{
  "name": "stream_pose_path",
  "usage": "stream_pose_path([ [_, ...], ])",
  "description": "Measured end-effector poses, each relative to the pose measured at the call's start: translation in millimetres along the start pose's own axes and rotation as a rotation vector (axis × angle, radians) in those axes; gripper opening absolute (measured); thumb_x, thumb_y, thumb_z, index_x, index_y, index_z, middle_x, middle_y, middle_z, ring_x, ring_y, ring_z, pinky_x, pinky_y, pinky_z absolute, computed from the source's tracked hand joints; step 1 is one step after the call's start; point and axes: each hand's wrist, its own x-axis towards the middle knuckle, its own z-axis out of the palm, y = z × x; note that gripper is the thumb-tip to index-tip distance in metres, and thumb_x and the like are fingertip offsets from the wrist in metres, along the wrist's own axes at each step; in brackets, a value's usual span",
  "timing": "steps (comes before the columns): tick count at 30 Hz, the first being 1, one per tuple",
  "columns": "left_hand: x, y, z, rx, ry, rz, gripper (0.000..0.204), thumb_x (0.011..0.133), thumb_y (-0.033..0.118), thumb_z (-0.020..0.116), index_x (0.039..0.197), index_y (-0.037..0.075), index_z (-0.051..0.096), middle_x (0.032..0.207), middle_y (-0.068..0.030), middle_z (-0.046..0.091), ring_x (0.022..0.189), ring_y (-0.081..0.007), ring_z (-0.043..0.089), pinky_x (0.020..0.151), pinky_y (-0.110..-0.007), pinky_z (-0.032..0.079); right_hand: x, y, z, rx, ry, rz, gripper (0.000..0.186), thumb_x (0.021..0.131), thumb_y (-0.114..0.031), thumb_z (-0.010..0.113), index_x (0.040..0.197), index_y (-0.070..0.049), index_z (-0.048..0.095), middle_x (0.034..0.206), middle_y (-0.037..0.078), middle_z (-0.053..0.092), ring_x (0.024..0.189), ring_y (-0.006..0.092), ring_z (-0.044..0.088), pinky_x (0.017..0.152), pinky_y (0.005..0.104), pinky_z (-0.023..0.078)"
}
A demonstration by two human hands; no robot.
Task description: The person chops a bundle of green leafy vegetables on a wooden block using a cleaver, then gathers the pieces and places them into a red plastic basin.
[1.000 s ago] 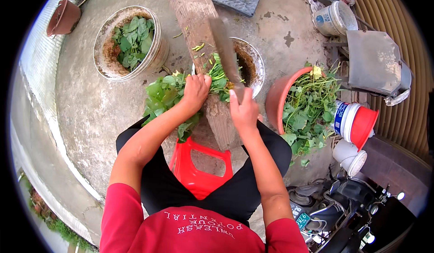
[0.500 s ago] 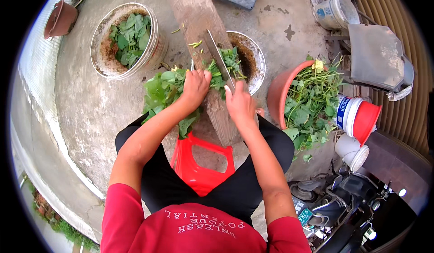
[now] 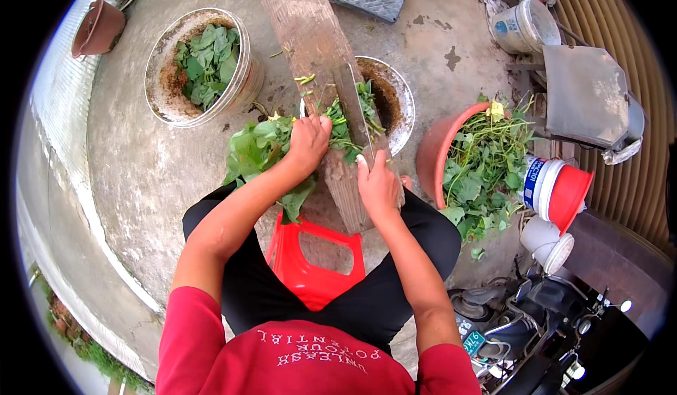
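While white lettering (image 3: 317,349) marks the shirt (image 3: 321,382), hands (image 3: 310,141) clamp greens (image 3: 255,152) (left) and knife (image 3: 352,104) (right).

Diffuse daylight; fisheye frame with black corners.
We record bright, even light across the concrete floor (image 3: 176,183), with soft shadows. A thin bright line edges the knife (image 3: 352,102) near centre, where detail is acceptably sharp. At lower right, we find the motorcycle (image 3: 550,300) sinking into near-black, broken by small white glare spots. Distortion bows the corrugated metal (image 3: 627,56) at right and the grey ledge (image 3: 63,240) at left; outer margins soften.
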Motion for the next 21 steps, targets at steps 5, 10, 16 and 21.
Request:
stream_pose_path([
  [5, 3, 3, 2, 0.034, 0.014, -0.008, 0.015, 0.081, 0.016, 0.049, 0.093, 0.007, 0.051, 0.080, -0.0054, 0.056, 0.069, -0.0175, 0.056, 0.056, -0.031, 0.041, 9, 1, -9, 0.056, 0.106, -0.101, 0.034, 0.089, -0.035, 0.052, 0.094, -0.004, 0.042, 0.063, 0.022, 0.059, 0.059, 0.0438, 0.057, 0.052, 0.0522, 0.042],
  [10, 1, 0, 1, 0.069, 0.022, -0.016, 0.015, 0.081, 0.016, 0.049, 0.093, 0.008, 0.051, 0.079, -0.0047, 0.055, 0.070, -0.0168, 0.056, 0.057, -0.031, 0.041, -5, -16, -28, 0.293, 0.280, -0.186, 0.035, 0.091, -0.035, 0.051, 0.098, -0.002, 0.043, 0.070, 0.026, 0.060, 0.066, 0.0458, 0.058, 0.057, 0.0542, 0.041],
  [16, 4, 0, 8, -0.014, 0.053, -0.047, 0.013, 0.079, 0.014, 0.051, 0.091, 0.008, 0.050, 0.078, -0.0048, 0.054, 0.069, -0.0174, 0.056, 0.057, -0.031, 0.042, 4, 7, 5, 0.009, 0.002, -0.010, 0.035, 0.090, -0.035, 0.051, 0.098, -0.003, 0.040, 0.064, 0.025, 0.059, 0.061, 0.0452, 0.058, 0.055, 0.0540, 0.043],
  [21, 13, -4, -1, -0.069, 0.124, 0.006, 0.006, 0.078, 0.012, 0.050, 0.083, 0.009, 0.048, 0.072, -0.0047, 0.053, 0.065, -0.0187, 0.055, 0.056, -0.032, 0.043, 11, 1, -11, 0.029, 0.054, -0.085, 0.032, 0.089, -0.034, 0.053, 0.094, -0.004, 0.041, 0.067, 0.023, 0.060, 0.063, 0.0448, 0.058, 0.055, 0.0542, 0.042],
])
